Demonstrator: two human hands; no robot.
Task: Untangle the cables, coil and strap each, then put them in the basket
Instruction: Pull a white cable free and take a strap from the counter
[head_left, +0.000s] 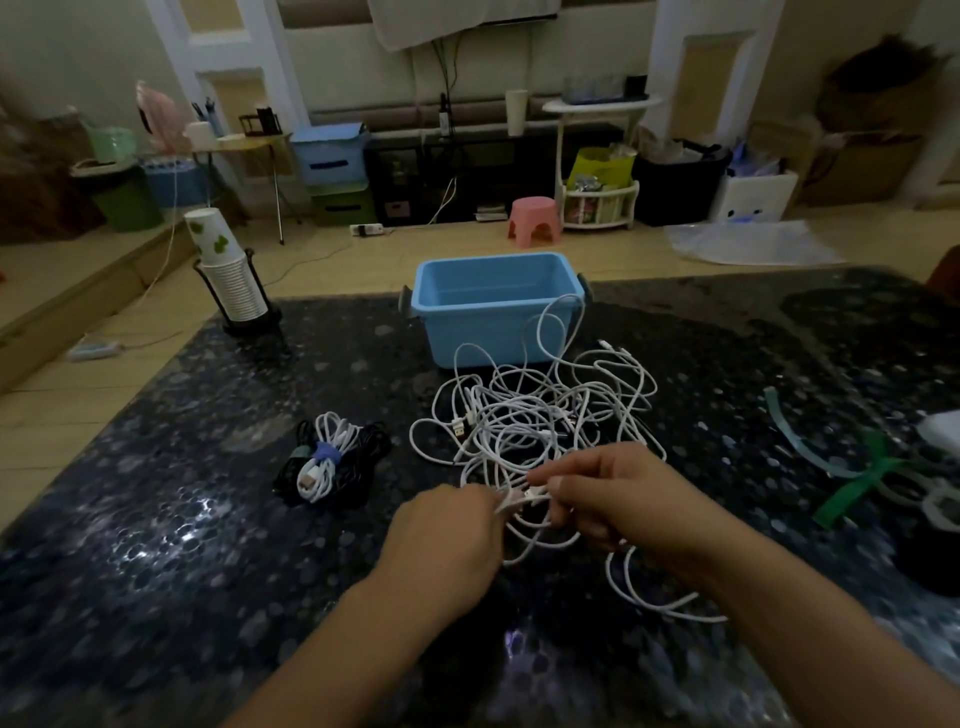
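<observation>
1. A stack of paper cups (228, 275) stands in a black holder at ten o'clock on the dark speckled table (156, 545), the top cup tilted left and printed with green leaves; no writing on it can be read.
2. A coiled bundle (330, 465) of white and black cable lies at nine o'clock from the tangle, bound by a blue strap, its long axis running toward one o'clock.
3. The left hand (447, 540) pinches a white strand at the tangle's near edge, fingers curled.
4. The tangle of white cables (540, 421) sprawls mid-table, one loop rising against the blue basket (493, 312) at twelve o'clock.
5. The right hand (618, 499) pinches the same strand, thumb and fingers together.
6. Loose straps (862, 478), green and pale, lie at three o'clock.
</observation>
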